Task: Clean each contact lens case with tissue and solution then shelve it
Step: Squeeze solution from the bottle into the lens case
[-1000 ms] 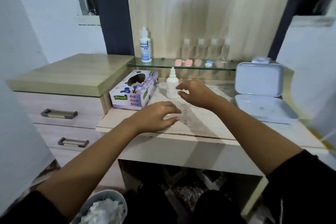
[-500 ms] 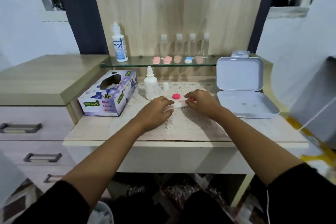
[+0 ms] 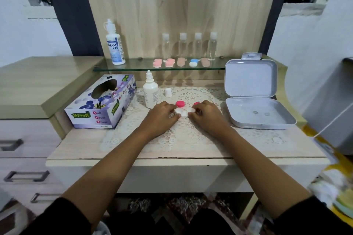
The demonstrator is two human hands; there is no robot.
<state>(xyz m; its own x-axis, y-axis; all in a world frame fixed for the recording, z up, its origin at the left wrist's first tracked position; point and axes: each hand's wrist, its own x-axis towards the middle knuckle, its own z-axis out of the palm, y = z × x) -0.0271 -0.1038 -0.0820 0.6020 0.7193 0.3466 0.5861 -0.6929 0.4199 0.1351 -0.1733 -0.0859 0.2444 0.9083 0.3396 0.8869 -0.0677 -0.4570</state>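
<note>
Since half a second ago both hands have stayed at the white lens case (image 3: 183, 112), and a second pink cap (image 3: 196, 103) now shows clear of the right hand's fingers. The case lies flat on the lace mat (image 3: 191, 135). The left hand (image 3: 162, 117) has its fingers curled, fingertips and thumb pinching the case's left end. The right hand (image 3: 207, 118) is curled the same way and pinches the right end. The first pink cap (image 3: 180, 103) lies on the mat just behind the case, and the second sits behind the case's right end, touching the right fingertips.

Further behind the case and to its left stands a white dropper bottle (image 3: 150, 93), with its small white cap (image 3: 168, 92) upright between them. A tissue box (image 3: 103, 103) lies well to the case's left. An open grey box (image 3: 256, 114) sits well to its right, lid raised. Beyond the case a glass shelf (image 3: 133, 67) carries a solution bottle (image 3: 115, 44), four clear bottles (image 3: 189, 46) and a row of small lens cases (image 3: 180, 62).
</note>
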